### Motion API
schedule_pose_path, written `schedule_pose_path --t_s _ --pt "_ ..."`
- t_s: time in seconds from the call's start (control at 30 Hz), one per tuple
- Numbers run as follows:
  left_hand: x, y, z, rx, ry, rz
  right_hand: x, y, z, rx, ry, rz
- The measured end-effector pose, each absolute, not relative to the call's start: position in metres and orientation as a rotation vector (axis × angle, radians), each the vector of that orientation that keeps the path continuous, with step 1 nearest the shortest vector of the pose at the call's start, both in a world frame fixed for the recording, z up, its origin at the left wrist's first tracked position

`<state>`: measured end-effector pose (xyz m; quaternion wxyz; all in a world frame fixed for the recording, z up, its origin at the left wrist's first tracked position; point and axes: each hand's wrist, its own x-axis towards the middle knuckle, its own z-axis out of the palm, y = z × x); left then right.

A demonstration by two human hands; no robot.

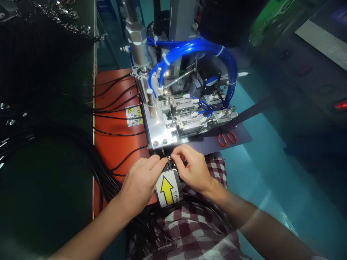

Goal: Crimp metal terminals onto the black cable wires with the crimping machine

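My left hand (141, 180) and my right hand (192, 167) meet at the front end of the machine (162, 131). Both have fingertips pinched together around a tiny shiny piece (169, 157), too small and covered to name. It sits over a black fixture (169, 166) at the machine's front. Just below is a white label with a yellow arrow (167, 189), on a rounded guard. Under my left forearm runs a bundle of black cables (108, 178), partly hidden.
Several single black cables (119, 117) cross the orange-red plate (111, 144) to the machine's left side. Blue air hoses (200, 47) arch above it. Red-handled scissors (227, 138) lie on the grey plate to the right. More cables with metal ends (65, 14) fill the dark left side.
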<state>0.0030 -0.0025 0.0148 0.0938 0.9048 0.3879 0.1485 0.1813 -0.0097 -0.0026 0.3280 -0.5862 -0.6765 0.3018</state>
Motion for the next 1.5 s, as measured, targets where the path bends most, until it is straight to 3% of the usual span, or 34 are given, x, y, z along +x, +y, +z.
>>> schedule_pose_path --t_s 0.17,0.47,0.7,1.03,1.5 --pt "0.003 -0.002 0.014 2.678 1.155 0.460 0.180 -0.010 -0.007 -1.581 -1.691 0.870" --pt "0.003 -0.001 0.013 2.655 1.143 0.478 0.185 -0.005 -0.020 -1.611 -1.345 1.341" --pt "0.003 -0.002 0.014 2.625 1.158 0.510 0.189 -0.005 -0.008 -1.631 -1.506 1.113" --pt "0.006 -0.001 0.017 2.606 1.160 0.507 0.174 -0.004 -0.008 -1.692 -1.445 1.073" --pt "0.005 -0.001 0.016 2.588 1.139 0.549 0.177 -0.007 -0.013 -1.484 -1.125 1.410"
